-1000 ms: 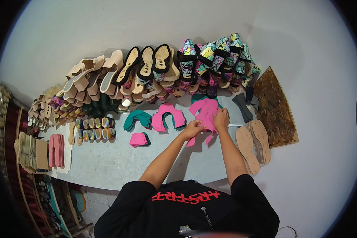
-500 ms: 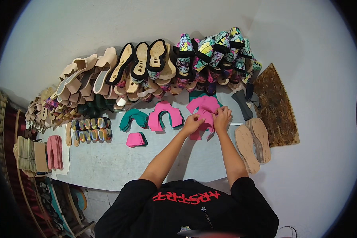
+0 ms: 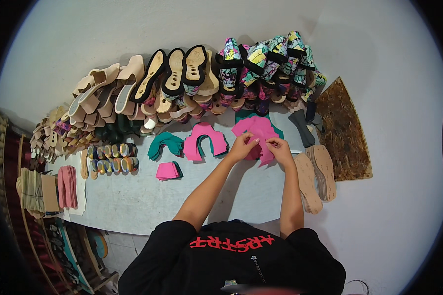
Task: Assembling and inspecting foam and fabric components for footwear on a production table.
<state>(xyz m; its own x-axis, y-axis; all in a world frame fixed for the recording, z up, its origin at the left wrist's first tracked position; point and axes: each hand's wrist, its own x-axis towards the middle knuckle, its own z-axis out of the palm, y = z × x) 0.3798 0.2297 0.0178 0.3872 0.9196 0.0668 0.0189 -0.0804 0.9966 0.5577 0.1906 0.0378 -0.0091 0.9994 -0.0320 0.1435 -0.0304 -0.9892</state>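
Observation:
My left hand (image 3: 242, 147) pinches the left side of a pink cut shoe-upper piece (image 3: 256, 127) between thumb and fingers. At its right side, the closed fingers of my right hand (image 3: 281, 150) grip the same piece, which looks bent between them. More pink and teal material (image 3: 245, 115) lies under and behind it, partly covered. Left of my hands sits a stack of arch-shaped pink pieces (image 3: 205, 132) with teal ones below. Farther left are a stack of teal arched pieces (image 3: 165, 144) and a small stack of pink tapered pieces (image 3: 167, 170).
Heeled sandals (image 3: 130, 81) and black-edged soles (image 3: 174, 73) pile along the wall, with patterned wedges (image 3: 258, 58) farther right. Tan insoles (image 3: 307, 179) lie at the grey table's (image 3: 182, 206) right edge. A brown stained board (image 3: 343, 130) leans there. Pink insoles (image 3: 67, 187) lie at left.
My left hand has risen slightly, while the right has shifted down and right. The pink piece has turned between them, and its lower edge hangs differently.

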